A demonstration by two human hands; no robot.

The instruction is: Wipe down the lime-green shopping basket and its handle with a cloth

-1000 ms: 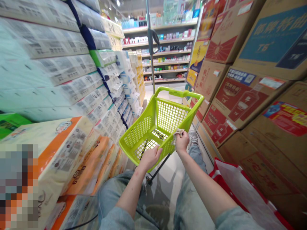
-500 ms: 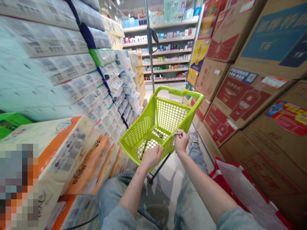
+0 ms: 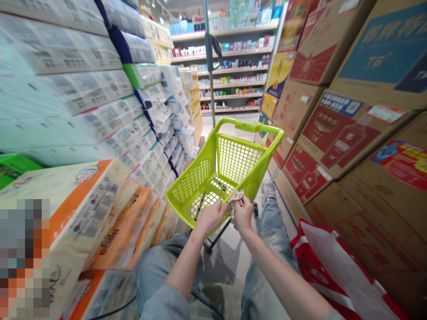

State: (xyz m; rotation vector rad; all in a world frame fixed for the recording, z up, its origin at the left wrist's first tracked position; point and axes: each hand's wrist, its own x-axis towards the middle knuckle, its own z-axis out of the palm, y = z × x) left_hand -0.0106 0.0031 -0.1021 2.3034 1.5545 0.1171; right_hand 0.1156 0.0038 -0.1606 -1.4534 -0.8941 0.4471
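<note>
Green basket [image 3: 214, 189] gripped by left hand [image 3: 211, 218]; right hand [image 3: 244, 214], clutching cloth [image 3: 236, 195], moved nearer left.

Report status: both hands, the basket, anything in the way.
Left hand holding green basket by near rim. Right hand pinching crumpled cloth at that rim. Nothing visibly blocking; red bag and stacked boxes to the right.

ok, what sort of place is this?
Looks like a shop, probably a supermarket aisle: stacked wrapped packs on the left, printed cartons on the right, shelves of small goods ahead, plus a green shopping cart.
</note>
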